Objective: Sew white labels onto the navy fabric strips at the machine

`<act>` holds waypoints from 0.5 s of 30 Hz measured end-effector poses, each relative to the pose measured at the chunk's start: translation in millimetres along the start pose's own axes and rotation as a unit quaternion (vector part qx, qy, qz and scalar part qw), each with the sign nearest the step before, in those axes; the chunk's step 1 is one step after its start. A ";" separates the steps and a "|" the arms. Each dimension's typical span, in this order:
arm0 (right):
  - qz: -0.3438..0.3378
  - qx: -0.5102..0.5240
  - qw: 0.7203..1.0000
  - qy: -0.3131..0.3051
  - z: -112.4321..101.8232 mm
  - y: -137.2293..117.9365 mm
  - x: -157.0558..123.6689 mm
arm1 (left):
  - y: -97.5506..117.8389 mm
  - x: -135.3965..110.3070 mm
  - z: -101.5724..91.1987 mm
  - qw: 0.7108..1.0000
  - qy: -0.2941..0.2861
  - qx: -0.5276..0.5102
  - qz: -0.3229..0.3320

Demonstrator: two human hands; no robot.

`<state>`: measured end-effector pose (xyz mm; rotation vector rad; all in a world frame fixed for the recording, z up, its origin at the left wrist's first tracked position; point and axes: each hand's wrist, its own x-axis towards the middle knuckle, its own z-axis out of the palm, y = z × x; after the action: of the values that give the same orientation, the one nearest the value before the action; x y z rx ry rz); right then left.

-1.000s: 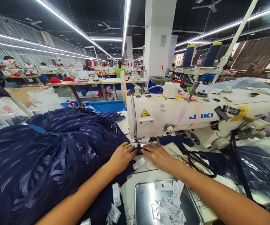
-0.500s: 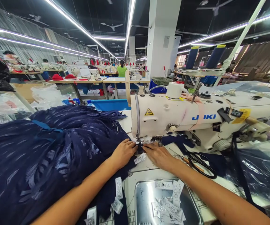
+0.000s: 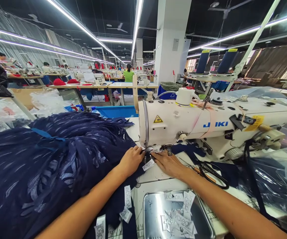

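Under the needle area of the white sewing machine [image 3: 173, 119], both hands are close together. My left hand [image 3: 132, 161] has its fingers curled down on navy fabric [image 3: 101, 172] just left of the presser foot [image 3: 148, 150]. From the right, my right hand [image 3: 168, 163] pinches the fabric's edge beside the foot, fingertips low and partly hidden. Between the hands, a white printed label [image 3: 148, 165] lies at a slant just in front of the foot. The large navy pile with pale patterns spreads out left of my left arm.
A metal tray [image 3: 151, 212] with several loose labels sits in front. Black-handled scissors [image 3: 214, 176] lie right of my right hand. Clear plastic bags [image 3: 280, 186] are at the far right. Two navy thread cones [image 3: 203, 62] stand behind; people work at tables further back.
A white bit seen at the presser foot has gone from sight, and dark fabric shows there now. The label between my hands has shifted slightly up toward the foot. Both hands stay nearly in place.
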<state>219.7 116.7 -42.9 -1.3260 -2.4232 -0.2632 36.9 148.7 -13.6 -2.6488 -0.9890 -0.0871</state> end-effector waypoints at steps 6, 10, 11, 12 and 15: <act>-0.089 0.048 0.993 0.068 -4.9 -6.7 -7.1 | 0.0 -2.9 2.1 0.999 0.000 0.007 -0.032; -0.188 0.051 0.978 0.078 -12.0 -16.1 -6.4 | -2.4 -6.7 5.8 0.998 -0.006 0.011 -0.057; -0.200 0.050 0.975 0.081 -13.2 -17.8 -5.8 | -3.4 -8.5 5.9 0.998 -0.009 0.013 -0.065; -0.208 0.050 0.973 0.083 -14.1 -19.1 -5.2 | -4.6 -10.8 5.7 0.997 -0.013 0.015 -0.074; -0.223 0.046 0.970 0.087 -15.7 -20.9 -4.0 | -9.9 -21.6 2.9 0.995 -0.021 0.020 -0.099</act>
<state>207.6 97.1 -29.8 -0.6739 -2.5181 -0.3597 13.9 143.0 -17.3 -2.5201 -1.2515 -0.0540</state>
